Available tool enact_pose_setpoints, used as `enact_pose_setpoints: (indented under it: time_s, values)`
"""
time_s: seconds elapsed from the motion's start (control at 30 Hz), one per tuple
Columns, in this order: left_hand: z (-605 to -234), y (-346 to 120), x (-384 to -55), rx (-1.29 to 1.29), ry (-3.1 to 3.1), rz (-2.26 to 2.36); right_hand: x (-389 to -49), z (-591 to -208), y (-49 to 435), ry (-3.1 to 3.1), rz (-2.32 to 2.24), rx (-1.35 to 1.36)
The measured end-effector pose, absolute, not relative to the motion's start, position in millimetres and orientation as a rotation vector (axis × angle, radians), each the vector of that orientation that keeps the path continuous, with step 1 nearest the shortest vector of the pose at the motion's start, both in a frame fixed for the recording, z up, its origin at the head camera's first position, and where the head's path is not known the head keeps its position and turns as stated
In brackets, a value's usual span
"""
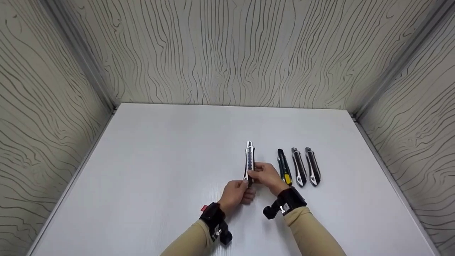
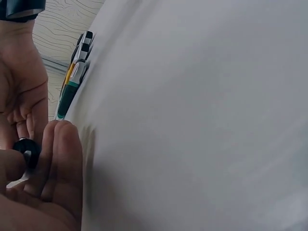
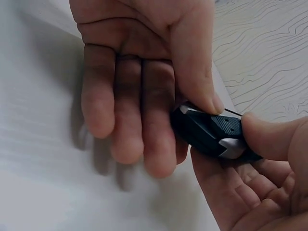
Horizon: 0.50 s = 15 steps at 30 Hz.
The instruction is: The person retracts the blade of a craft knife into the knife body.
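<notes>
A silver and black utility knife (image 1: 250,158) is held between the two hands with its head pointing away toward the back wall. My left hand (image 1: 233,193) pinches its near end between thumb and index finger, the other fingers extended below, as the right wrist view shows. My right hand (image 1: 268,176) grips the lower part of the handle from the right, thumb on top. In the right wrist view the dark end of the knife (image 3: 204,134) shows a ridged black piece and a silver tip. The left wrist view shows only its round end.
To the right of the hands a dark green utility knife (image 1: 284,165) with a yellow part lies on the white table (image 1: 160,160). Beside it lie two silver and black utility knives (image 1: 299,167), roughly side by side. Wood-grain panels (image 1: 227,53) stand around the back and sides.
</notes>
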<state>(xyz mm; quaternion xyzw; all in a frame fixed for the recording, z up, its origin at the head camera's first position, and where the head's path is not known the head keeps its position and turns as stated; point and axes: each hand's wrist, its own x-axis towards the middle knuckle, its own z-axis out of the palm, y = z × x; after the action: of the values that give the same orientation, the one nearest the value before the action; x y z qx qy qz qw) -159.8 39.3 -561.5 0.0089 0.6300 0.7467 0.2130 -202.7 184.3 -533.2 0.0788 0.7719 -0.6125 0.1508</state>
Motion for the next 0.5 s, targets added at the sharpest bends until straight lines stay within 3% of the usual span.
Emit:
enact_pose_setpoints:
  time_s: [0.5]
  values:
    - [-559.1,46.7,-156.1,0.038,1.804,1.969,-196.4,-535.5,209.1,2.281,-1.740,0.358]
